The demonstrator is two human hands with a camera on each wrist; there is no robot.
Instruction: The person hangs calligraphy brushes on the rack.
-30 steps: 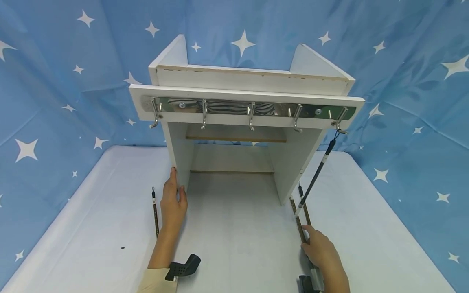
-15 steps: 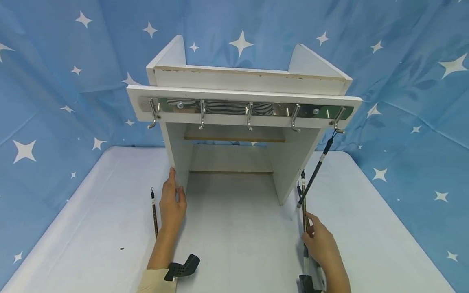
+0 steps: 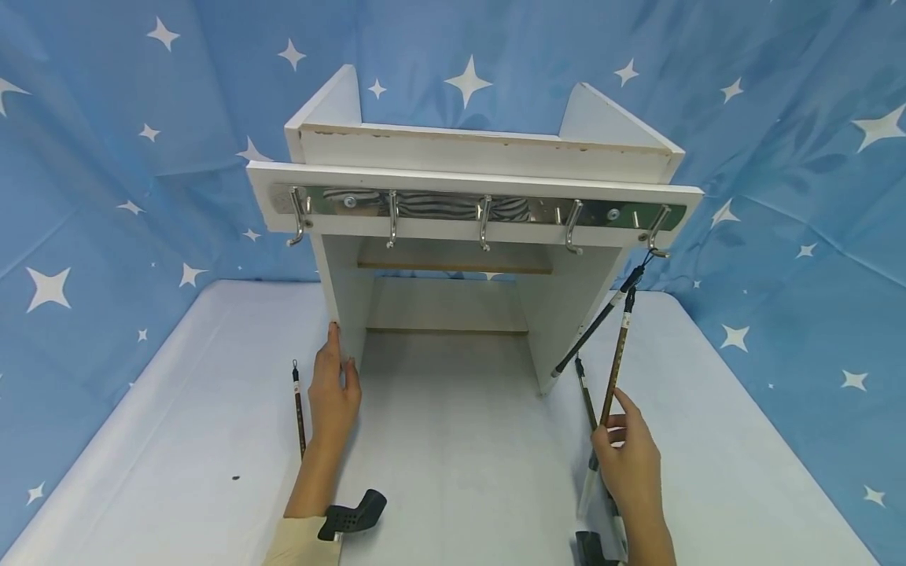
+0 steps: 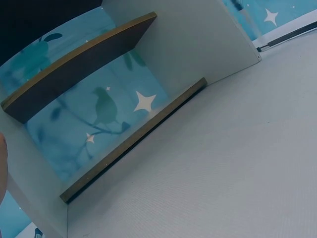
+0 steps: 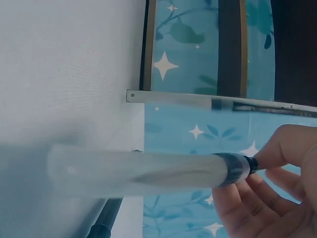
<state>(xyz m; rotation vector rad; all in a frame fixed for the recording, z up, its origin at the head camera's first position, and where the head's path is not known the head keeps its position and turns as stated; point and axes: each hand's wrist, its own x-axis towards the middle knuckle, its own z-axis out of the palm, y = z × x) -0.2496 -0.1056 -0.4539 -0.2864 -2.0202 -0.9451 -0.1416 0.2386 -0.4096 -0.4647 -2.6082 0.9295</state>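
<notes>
My right hand (image 3: pixel 630 448) pinches a calligraphy brush (image 3: pixel 617 362), raised at a slant with its looped end up beside the hanging brush. In the right wrist view, its clear cap (image 5: pixel 148 173) points away from the fingers, pale bristles inside. Another calligraphy brush (image 3: pixel 594 330) hangs by its loop from the rightmost hook (image 3: pixel 658 228), its lower end slanting toward the side panel. Straight fingers of my left hand (image 3: pixel 334 401) rest against the left side of the white shelf unit (image 3: pixel 488 165); only a finger edge (image 4: pixel 2 163) shows in the left wrist view.
One brush (image 3: pixel 299 409) lies left of my left forearm. Another brush (image 3: pixel 587 397) lies on the white table (image 3: pixel 453 472) beneath my right hand. Several metal hooks line a shiny strip (image 3: pixel 439 207) across the unit's front. A blue star-patterned curtain (image 3: pixel 106 157) hangs behind.
My right hand has lifted one brush off the table and brought its looped end up toward the rightmost hook. The hanging brush has swung left. My left hand stays in place.
</notes>
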